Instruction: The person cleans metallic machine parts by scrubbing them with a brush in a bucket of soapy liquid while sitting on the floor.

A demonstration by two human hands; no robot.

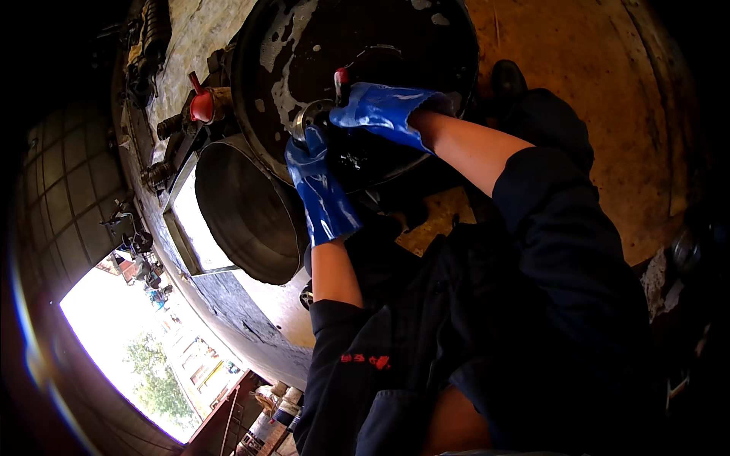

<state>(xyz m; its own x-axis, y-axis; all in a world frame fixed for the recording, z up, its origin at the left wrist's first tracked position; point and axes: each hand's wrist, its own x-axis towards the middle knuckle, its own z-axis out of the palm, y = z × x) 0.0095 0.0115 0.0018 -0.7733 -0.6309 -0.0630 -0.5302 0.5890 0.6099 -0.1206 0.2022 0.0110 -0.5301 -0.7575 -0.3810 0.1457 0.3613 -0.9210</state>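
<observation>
Near the top centre, the left hand [319, 182], in a blue glove, curls its fingers around a small round metal part [306, 119] to steady it against the wet black pan [304, 45]. Just right, the right hand [384, 110] grips a red-tipped tool [341, 82] tightly, pressing it onto that part.

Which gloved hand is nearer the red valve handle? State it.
Left. The left hand sits just right of the red valve handle; the right hand is farther right, on the black disc.

No packages, labels, signs or screens visible
</observation>
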